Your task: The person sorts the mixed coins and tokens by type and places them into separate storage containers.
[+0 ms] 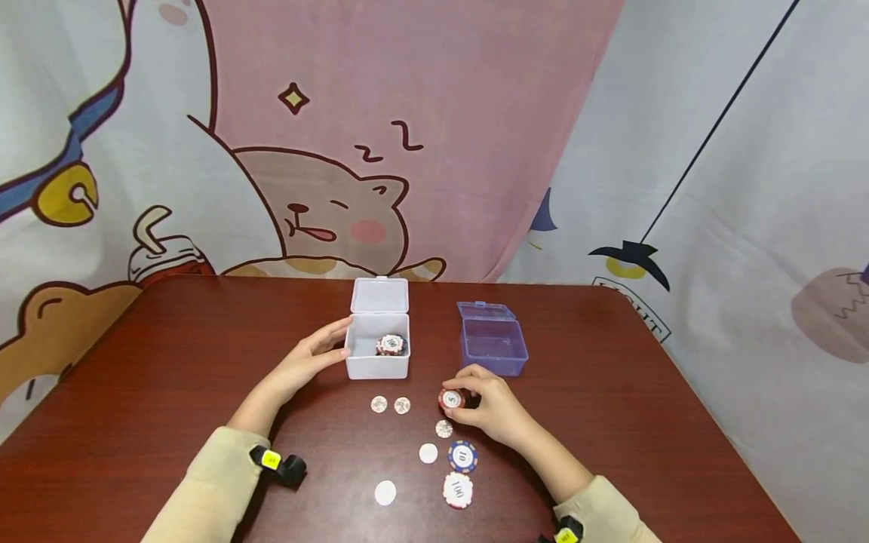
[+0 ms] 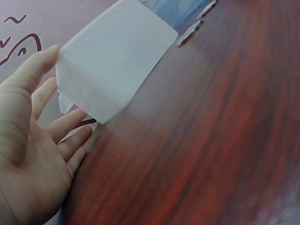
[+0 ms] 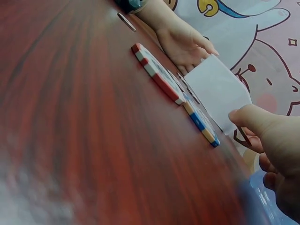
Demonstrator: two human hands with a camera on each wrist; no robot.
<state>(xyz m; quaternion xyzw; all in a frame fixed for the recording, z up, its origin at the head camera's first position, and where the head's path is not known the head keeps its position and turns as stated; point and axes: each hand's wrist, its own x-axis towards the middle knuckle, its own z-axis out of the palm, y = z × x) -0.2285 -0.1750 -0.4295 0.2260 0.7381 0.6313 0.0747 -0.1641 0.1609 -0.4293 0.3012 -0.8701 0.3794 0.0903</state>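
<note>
My right hand point(image 1: 494, 403) pinches a red poker chip point(image 1: 451, 399) marked 5 between thumb and fingers, just above or at the tabletop; the head view cannot settle which. My left hand point(image 1: 312, 357) rests against the left side of a white plastic box point(image 1: 377, 367), thumb by its front corner, fingers loosely extended. The box's lid stands back, and several chips point(image 1: 391, 345) lie inside at the right. Below my right hand are a blue poker chip point(image 1: 463, 456) marked 10 and a white-and-red poker chip point(image 1: 458, 490) marked 100.
A translucent blue-purple box point(image 1: 494, 354), lid raised, stands right of the white one. Patterned silver coins point(image 1: 379, 404) lie before the white box, with another coin point(image 1: 444, 429) near the right hand. Two plain white discs point(image 1: 385, 492) lie nearer. A printed curtain point(image 1: 475, 136) hangs behind the table.
</note>
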